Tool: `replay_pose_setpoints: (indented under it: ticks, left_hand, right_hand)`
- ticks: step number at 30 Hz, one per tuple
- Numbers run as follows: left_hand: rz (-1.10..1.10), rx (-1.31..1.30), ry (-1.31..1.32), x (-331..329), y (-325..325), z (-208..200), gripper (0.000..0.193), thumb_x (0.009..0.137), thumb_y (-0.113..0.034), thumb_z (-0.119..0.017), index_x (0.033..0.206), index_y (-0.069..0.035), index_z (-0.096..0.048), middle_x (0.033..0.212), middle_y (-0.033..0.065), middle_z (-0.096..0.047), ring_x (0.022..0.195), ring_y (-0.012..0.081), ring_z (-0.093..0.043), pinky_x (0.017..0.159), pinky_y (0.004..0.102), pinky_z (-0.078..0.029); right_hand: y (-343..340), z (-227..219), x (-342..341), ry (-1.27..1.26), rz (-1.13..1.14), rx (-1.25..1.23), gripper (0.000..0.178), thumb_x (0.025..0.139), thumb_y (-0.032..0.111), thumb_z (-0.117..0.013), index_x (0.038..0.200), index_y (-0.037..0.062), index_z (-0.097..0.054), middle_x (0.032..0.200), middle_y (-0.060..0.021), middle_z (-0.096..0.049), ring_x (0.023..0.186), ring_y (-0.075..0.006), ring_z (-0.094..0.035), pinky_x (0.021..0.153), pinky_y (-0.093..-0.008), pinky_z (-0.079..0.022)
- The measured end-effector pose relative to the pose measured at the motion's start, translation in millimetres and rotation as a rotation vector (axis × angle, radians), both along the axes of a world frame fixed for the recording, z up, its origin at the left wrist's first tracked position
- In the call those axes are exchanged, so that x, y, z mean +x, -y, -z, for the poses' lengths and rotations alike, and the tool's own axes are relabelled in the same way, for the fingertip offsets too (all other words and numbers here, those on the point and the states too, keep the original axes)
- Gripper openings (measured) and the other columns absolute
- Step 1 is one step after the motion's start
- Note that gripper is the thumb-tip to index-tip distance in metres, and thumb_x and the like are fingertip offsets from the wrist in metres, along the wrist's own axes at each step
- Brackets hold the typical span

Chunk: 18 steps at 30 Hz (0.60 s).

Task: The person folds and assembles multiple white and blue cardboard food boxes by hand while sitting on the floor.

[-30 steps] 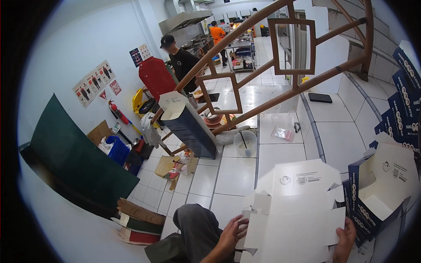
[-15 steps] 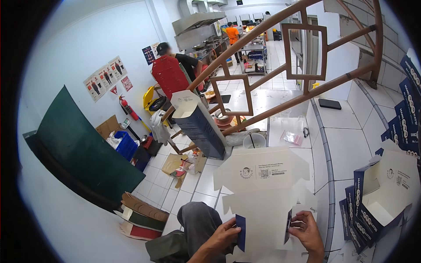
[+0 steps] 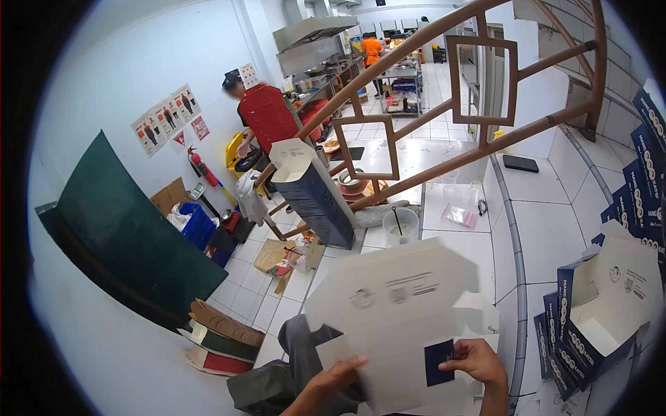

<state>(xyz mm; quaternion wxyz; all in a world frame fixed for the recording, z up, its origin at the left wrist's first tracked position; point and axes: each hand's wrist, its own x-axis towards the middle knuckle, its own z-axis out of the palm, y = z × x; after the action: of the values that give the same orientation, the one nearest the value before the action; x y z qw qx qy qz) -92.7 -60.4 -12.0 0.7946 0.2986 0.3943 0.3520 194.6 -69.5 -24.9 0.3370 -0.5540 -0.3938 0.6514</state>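
Observation:
A flat, white-lined cardboard box blank (image 3: 395, 347) lies across my lap, tilted and slightly blurred, with a printed panel at its far end. My left hand (image 3: 338, 378) grips its left edge, thumb on the white face and fingers out of sight underneath. On the right side, my right hand (image 3: 477, 365) pinches a dark blue flap (image 3: 438, 363) that is folded inward over the white inside. Beside me on the right stands a stack of nested, formed blue boxes (image 3: 590, 333), open with white insides.
More blue boxes (image 3: 642, 187) are piled on the steps at right. Ahead, a tall blue box stack (image 3: 316, 201) leans by the brown railing (image 3: 416, 184). A clear tub (image 3: 401, 225) and phone (image 3: 520, 163) rest on the tiles. A co-worker (image 3: 239, 111) stands behind a red chair.
The blank has tilted and shifted left. Its right blue flap now lies further inward, and the left blue flap is out of sight. The co-worker behind the chair has moved left.

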Motion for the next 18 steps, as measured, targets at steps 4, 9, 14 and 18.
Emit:
replay_pose_setpoints:
  ticks: [4, 9, 14, 18]
  left_hand:
    - [-0.315, -0.122, -0.115, 35.4, -10.0, -24.7, 0.055, 0.086, -0.034, -0.054, 0.127, -0.002, -0.037, 0.118, 0.0136, -0.049, 0.11, 0.0247, -0.049, 0.089, 0.0382, -0.043]
    - [-0.507, -0.027, 0.18, 38.1, -29.8, -1.1, 0.05, 0.086, -0.034, -0.051, 0.124, -0.003, -0.041, 0.114, 0.0142, -0.052, 0.102, 0.0249, -0.054, 0.086, 0.0387, -0.046]
    - [-0.496, 0.148, 0.021, 44.0, -31.8, -5.9, 0.051, 0.086, -0.041, -0.045, 0.118, -0.001, -0.046, 0.106, 0.0145, -0.055, 0.097, 0.0249, -0.056, 0.082, 0.0373, -0.047]
    - [-0.557, 0.002, 0.151, 41.5, -29.2, -1.4, 0.044, 0.087, -0.033, -0.048, 0.117, -0.003, -0.044, 0.104, 0.0108, -0.054, 0.092, 0.0211, -0.058, 0.076, 0.0354, -0.049]
  right_hand:
    - [-9.0, -21.0, -17.9, 0.536, 0.15, 0.531, 0.048, 0.067, 0.006, -0.075, 0.108, -0.0052, -0.053, 0.102, -0.0167, -0.061, 0.095, -0.0281, -0.058, 0.085, -0.0367, -0.046]
    - [6.0, -3.7, -35.9, 0.707, 0.679, 0.665, 0.076, 0.073, 0.005, -0.068, 0.135, 0.0021, -0.025, 0.136, -0.0208, -0.03, 0.128, -0.0326, -0.03, 0.099, -0.041, -0.034]
    - [31.5, 35.6, -65.5, -0.127, 0.752, 0.154, 0.095, 0.075, 0.003, -0.065, 0.142, 0.0145, 0.001, 0.143, -0.0218, -0.011, 0.132, -0.0362, -0.018, 0.096, -0.0443, -0.037]
    - [30.7, 18.5, -68.6, -0.253, 0.837, 0.109, 0.085, 0.078, 0.004, -0.063, 0.14, 0.0092, -0.005, 0.138, -0.0202, -0.025, 0.126, -0.0325, -0.029, 0.095, -0.0422, -0.036]
